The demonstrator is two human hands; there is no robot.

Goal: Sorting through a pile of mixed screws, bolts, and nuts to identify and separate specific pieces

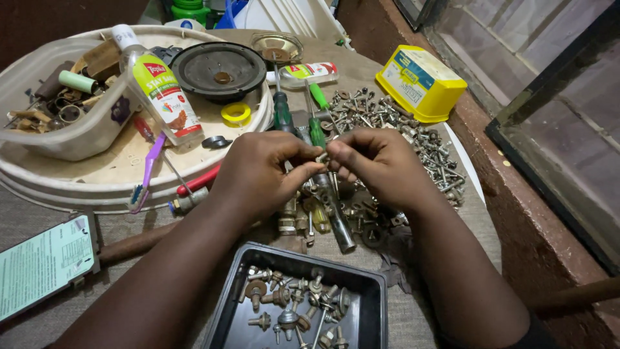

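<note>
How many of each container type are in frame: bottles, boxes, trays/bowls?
Plastic bottles: 2 — big bottle, small bottle lying flat
Yellow box: 1
Black tray with sorted bolts: 1
Round white tray: 1
Clear bowl of scrap parts: 1
Total: 6
Left hand and right hand pinch one small fastener together.

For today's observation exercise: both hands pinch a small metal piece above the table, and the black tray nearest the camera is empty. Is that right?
Not quite. In the head view the black tray holds rusty screws and washers. The left hand and right hand do pinch a small metal piece.
</note>
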